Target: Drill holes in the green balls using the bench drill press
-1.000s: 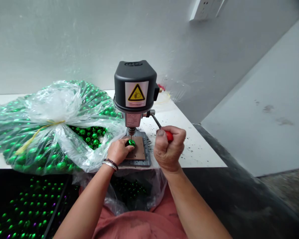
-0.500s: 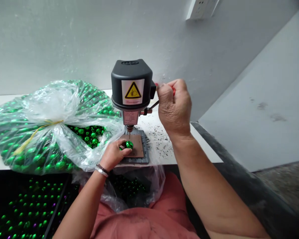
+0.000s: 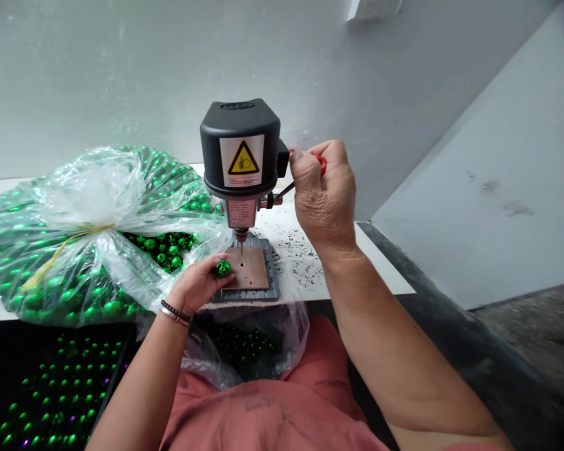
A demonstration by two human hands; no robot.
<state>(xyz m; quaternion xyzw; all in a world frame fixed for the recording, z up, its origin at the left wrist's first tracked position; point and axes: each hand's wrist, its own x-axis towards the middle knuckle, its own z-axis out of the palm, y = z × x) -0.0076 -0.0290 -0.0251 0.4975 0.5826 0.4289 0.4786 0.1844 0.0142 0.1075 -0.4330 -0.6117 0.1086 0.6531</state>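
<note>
Between the thumb and fingers of my left hand [image 3: 198, 280] is a shiny green ball [image 3: 222, 268] with dark spots. It is at the left edge of a brown board [image 3: 254, 275], which lies on the grey base of a small drill press [image 3: 240, 147]. The thin drill bit [image 3: 241, 248] points down above a dark hole in the board, clear of the ball. My right hand [image 3: 325, 194] is closed around the red-tipped feed lever [image 3: 322, 164] at the machine's right side.
A large clear plastic bag [image 3: 94, 194] of green balls, tied with yellow string, fills the table's left. Dark shavings [image 3: 305, 263] litter the white tabletop. An open plastic bag [image 3: 294, 338] with green balls hangs at the table's front edge. Rows of green balls [image 3: 75, 382] sit lower left.
My left hand has moved the ball left, out from under the drill bit, uncovering the hole in the board. My right hand stays on the lever. The view has shifted slightly.
</note>
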